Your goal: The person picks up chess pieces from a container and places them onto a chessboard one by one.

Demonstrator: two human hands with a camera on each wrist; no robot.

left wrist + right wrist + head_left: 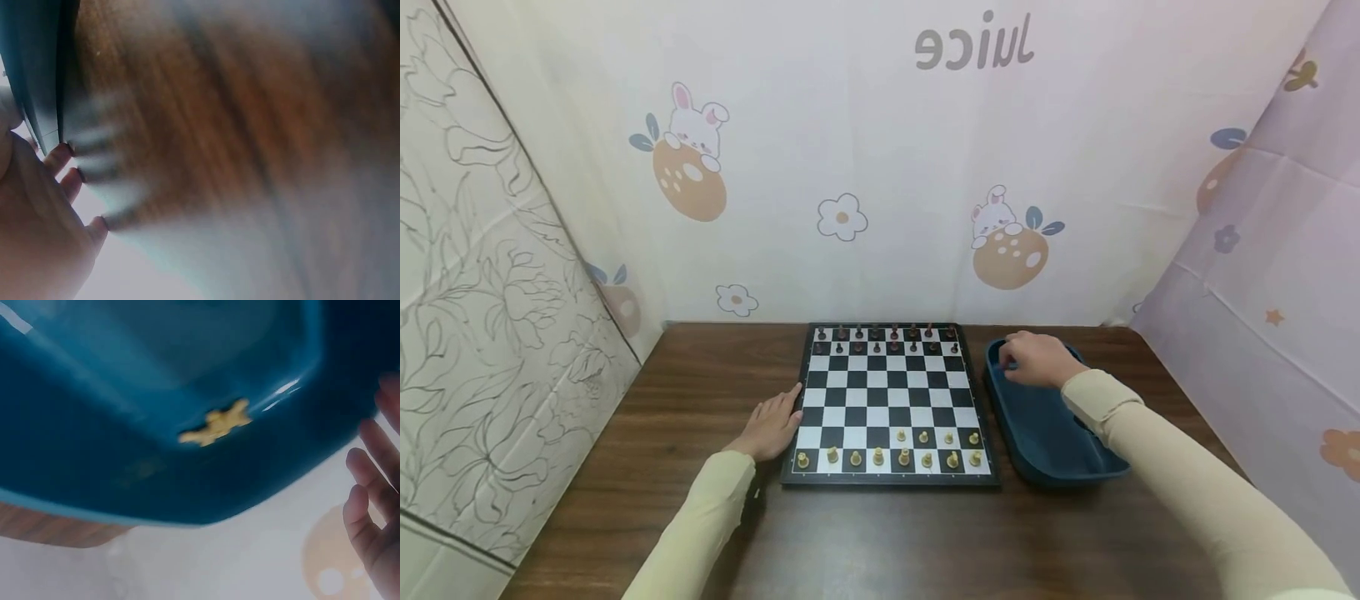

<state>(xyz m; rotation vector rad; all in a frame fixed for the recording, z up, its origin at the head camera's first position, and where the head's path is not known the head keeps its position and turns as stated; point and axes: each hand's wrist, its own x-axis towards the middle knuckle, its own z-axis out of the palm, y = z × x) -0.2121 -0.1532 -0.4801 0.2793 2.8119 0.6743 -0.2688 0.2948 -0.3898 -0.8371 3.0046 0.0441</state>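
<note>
A black-and-white chessboard (876,379) lies on the table. Dark chess pieces (877,347) fill its two far rows. Along the near edge stands a row of pale yellow chess pieces (904,457), with several yellow pawns (923,437) before its right half. My left hand (772,425) lies beside the board, fingertips at its left edge. Over the far end of a blue tray (1037,479) is my right hand (1037,360). The right wrist view shows its fingers loosely bent with nothing seen between them. Yellow pieces (215,424) lie together on the tray's floor.
The brown wooden table (700,375) runs back to a white printed curtain (850,167). Another patterned cloth (1285,292) hangs along the right side, and a flower-patterned panel (497,292) stands on the left. The tray sits close to the board's right edge.
</note>
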